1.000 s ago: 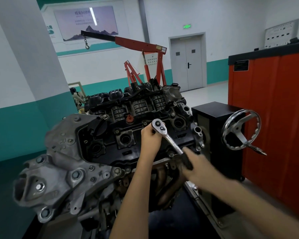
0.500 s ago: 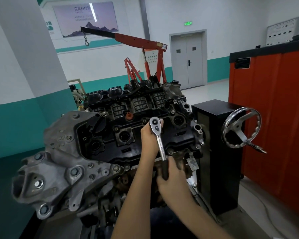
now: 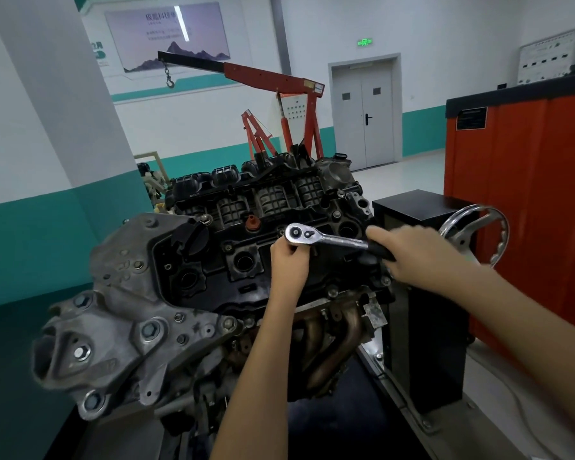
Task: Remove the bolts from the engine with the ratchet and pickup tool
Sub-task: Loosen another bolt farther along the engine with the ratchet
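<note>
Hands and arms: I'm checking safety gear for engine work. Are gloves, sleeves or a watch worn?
No. The left hand and right hand are bare, without gloves. Both forearms are uncovered as far as the frame shows; no sleeve, watch or bracelet is visible.

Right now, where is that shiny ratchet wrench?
In the head view, the ratchet sits over the engine near centre: its head just above the left hand, its handle gripped by the right hand.

White-teal walls [image 3: 30, 154], grey double door [image 3: 365, 114], orange cabinet [image 3: 528, 200].
</note>
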A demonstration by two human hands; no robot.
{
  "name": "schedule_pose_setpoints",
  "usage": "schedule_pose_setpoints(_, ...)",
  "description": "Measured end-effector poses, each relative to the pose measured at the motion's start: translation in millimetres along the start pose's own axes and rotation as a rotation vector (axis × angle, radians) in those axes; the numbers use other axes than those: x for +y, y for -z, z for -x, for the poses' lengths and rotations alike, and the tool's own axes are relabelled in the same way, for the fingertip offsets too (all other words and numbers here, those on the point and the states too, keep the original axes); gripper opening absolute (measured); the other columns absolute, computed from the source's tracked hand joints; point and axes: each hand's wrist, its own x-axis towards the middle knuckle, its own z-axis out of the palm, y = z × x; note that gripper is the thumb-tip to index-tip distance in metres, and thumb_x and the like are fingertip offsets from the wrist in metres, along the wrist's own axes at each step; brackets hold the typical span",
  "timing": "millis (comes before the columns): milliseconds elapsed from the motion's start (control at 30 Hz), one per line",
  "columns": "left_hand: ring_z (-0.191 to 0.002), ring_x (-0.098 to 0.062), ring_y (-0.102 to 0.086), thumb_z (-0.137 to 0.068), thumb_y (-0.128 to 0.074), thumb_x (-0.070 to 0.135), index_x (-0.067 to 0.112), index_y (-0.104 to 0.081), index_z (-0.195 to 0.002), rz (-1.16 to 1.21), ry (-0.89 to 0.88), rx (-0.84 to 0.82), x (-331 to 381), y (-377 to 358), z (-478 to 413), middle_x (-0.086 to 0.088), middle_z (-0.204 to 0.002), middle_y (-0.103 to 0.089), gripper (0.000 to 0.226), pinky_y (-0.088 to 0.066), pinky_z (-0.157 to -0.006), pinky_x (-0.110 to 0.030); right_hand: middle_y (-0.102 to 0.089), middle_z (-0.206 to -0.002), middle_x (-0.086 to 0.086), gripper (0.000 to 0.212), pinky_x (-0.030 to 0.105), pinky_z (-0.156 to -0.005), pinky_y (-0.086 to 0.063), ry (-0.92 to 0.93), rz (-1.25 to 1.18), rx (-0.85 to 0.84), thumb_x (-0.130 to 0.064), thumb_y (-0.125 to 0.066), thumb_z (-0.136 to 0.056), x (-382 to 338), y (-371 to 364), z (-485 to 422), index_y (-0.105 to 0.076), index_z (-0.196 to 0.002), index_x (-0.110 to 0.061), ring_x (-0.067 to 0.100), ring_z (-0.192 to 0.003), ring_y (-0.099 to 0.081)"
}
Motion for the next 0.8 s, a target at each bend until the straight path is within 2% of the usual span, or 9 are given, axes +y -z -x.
schedule_pose_setpoints(100, -0.054, -0.004, -0.035, -0.093, -0.051, 0.002, 0.022, -0.059, -0.059, 0.013, -0.017, -0.003, -2, -6, 2, 0.015, -0.054, -0.045, 0.041, -0.031, -0.056, -0.02, -0.055, -0.072, 0.0, 0.027, 0.031, -0.056, -0.045, -0.195, -0.421, -0.028, -0.016, -0.059, -0.082, -40, -29, 44, -0.039, -0.096, -0.027, 0.026, -0.067, -0.061)
schedule_pose_setpoints(167, -0.047, 0.0, -0.032, -0.094, -0.055, 0.005, 0.034, -0.055, -0.047, 0.019, -0.017, -0.02, -1, -10, 3, 0.017, -0.044, -0.039, 0.056, -0.03, -0.051, -0.012, -0.055, -0.069, 0.007, 0.027, 0.03, -0.049, -0.045, -0.292, -0.796, -0.003, -0.008, -0.058, -0.08, -79, -42, 59, -0.039, -0.088, -0.025, 0.025, -0.058, -0.056)
schedule_pose_setpoints(233, -0.047, 0.002, -0.031, -0.095, -0.059, 0.01, 0.036, -0.05, -0.042, 0.038, 0.012, 0.003, 0, -11, 1, 0.017, -0.043, -0.037, 0.059, -0.029, -0.05, -0.01, -0.051, -0.071, 0.006, 0.029, 0.017, -0.043, -0.04, -0.401, -1.027, 0.032, -0.005, -0.057, -0.081, -120, -56, 58, -0.04, -0.091, -0.027, 0.014, -0.053, -0.051)
schedule_pose_setpoints(300, -0.048, 0.003, -0.032, -0.093, -0.063, 0.01, 0.031, -0.046, -0.041, 0.077, 0.051, 0.038, -2, -11, -2, 0.017, -0.042, -0.037, 0.058, -0.03, -0.052, -0.013, -0.049, -0.07, 0.002, 0.025, 0.017, -0.044, -0.042, -0.457, -1.138, 0.049, -0.005, -0.055, -0.082, -149, -63, 55, -0.045, -0.098, -0.022, 0.007, -0.051, -0.048)
schedule_pose_setpoints(467, -0.056, -0.005, -0.034, -0.091, -0.06, 0.004, 0.014, -0.041, -0.056, -0.025, 0.006, -0.028, -2, -4, -8, 0.015, -0.05, -0.041, 0.041, -0.032, -0.057, -0.021, -0.056, -0.073, 0.011, 0.03, 0.022, -0.051, -0.041, -0.273, -0.86, -0.078, -0.005, -0.056, -0.079, -79, -47, 51, -0.048, -0.101, -0.024, 0.023, -0.06, -0.055)
schedule_pose_setpoints(533, -0.062, -0.015, -0.036, -0.088, -0.053, -0.003, -0.004, -0.049, -0.062, -0.076, -0.029, -0.067, 1, -3, -10, -0.006, -0.059, -0.044, 0.026, -0.03, -0.06, -0.03, -0.056, -0.075, 0.006, 0.03, 0.029, -0.056, -0.046, -0.132, -0.593, -0.126, -0.007, -0.059, -0.082, -27, -26, 35, -0.051, -0.106, -0.023, 0.023, -0.063, -0.059)
schedule_pose_setpoints(633, -0.062, -0.016, -0.033, -0.088, -0.049, -0.003, -0.013, -0.057, -0.078, -0.075, -0.04, -0.054, 1, -3, -9, -0.011, -0.066, -0.044, 0.016, -0.028, -0.058, -0.029, -0.044, -0.069, -0.011, 0.025, 0.027, -0.059, -0.038, 0.053, -0.095, -0.095, -0.023, -0.057, -0.088, 15, 5, -2, -0.046, -0.109, -0.028, 0.018, -0.066, -0.054)
schedule_pose_setpoints(733, -0.061, -0.01, -0.036, -0.09, -0.048, -0.001, -0.011, -0.058, -0.081, -0.035, -0.022, -0.011, 0, -1, -3, -0.008, -0.066, -0.046, 0.016, -0.03, -0.058, -0.027, -0.045, -0.069, -0.009, 0.024, 0.028, -0.06, -0.035, 0.023, -0.032, -0.03, -0.026, -0.055, -0.087, 8, 3, -3, -0.043, -0.107, -0.029, 0.023, -0.07, -0.058)
schedule_pose_setpoints(800, -0.066, -0.011, -0.043, -0.091, -0.05, -0.002, -0.007, -0.061, -0.077, -0.006, -0.007, 0.002, 0, -5, 1, -0.005, -0.067, -0.054, 0.019, -0.035, -0.062, -0.028, -0.057, -0.078, 0.002, 0.028, 0.031, -0.06, -0.042, -0.118, -0.209, -0.009, -0.021, -0.058, -0.084, -14, -20, 24, -0.043, -0.106, -0.029, 0.03, -0.076, -0.063)
